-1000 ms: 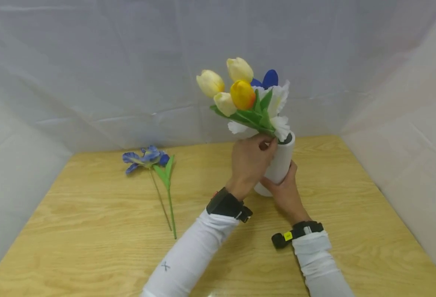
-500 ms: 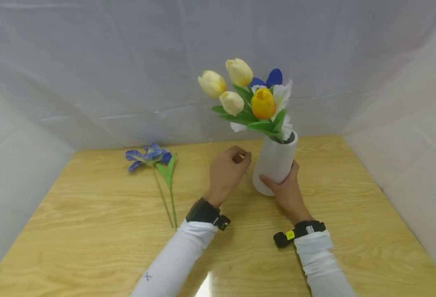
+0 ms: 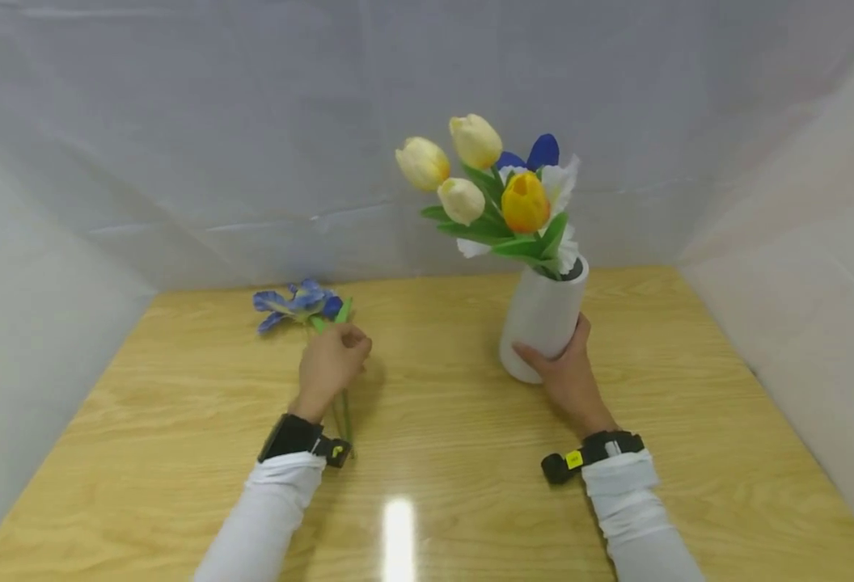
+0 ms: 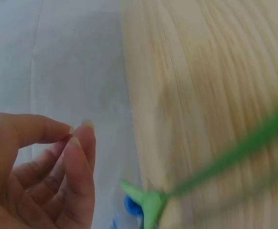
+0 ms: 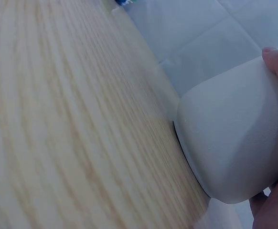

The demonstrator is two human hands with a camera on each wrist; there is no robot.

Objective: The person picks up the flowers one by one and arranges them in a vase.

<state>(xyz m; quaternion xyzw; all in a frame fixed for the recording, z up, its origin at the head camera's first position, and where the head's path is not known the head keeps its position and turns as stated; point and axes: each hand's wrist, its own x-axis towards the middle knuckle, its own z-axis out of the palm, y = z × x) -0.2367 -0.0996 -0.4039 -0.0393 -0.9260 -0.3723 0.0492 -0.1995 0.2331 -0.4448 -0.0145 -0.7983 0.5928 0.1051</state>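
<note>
My right hand (image 3: 568, 376) grips the lower part of a white vase (image 3: 543, 315), which leans slightly; its smooth base (image 5: 229, 138) shows in the right wrist view. In the vase stand cream tulips (image 3: 463, 200), an orange-yellow tulip (image 3: 525, 202), white ruffled flowers and a blue bloom behind. Over the stems of two flowers lying on the table hovers my left hand (image 3: 331, 365), fingers curled and thumb meeting the fingertips. Nothing shows between them in the left wrist view. The lying pair are a pale blue iris (image 3: 281, 307) and a dark blue flower (image 3: 332, 307) with green leaves.
Everything is on a wooden table (image 3: 441, 453). A pale cloth backdrop (image 3: 216, 145) hangs behind its far edge, with more cloth at both sides.
My left hand has let go of the orange-yellow tulip at the vase and moved left to above the lying flowers. The tulip shifted right in the bunch. My right hand keeps hold of the vase.
</note>
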